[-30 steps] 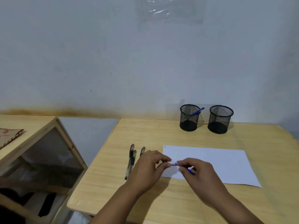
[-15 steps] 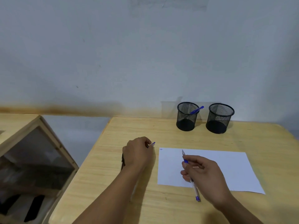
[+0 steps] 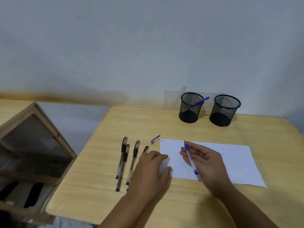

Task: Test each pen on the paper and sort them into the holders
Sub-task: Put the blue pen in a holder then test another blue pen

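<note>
head cam | I look forward and down from above the table (image 3: pixel 164 203) | close to hands, wall (image 3: pixel 148 46) behind

Blue pen (image 3: pixel 190 159) in right hand (image 3: pixel 205 163) over paper (image 3: pixel 230 162)

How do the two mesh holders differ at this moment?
The left holder has a blue pen leaning out over its rim; in the right holder no pen shows. The left holder stands nearer the blue cap; the right holder stands nearer the table's right edge. Both are black, round, upright and similar in size.
</note>
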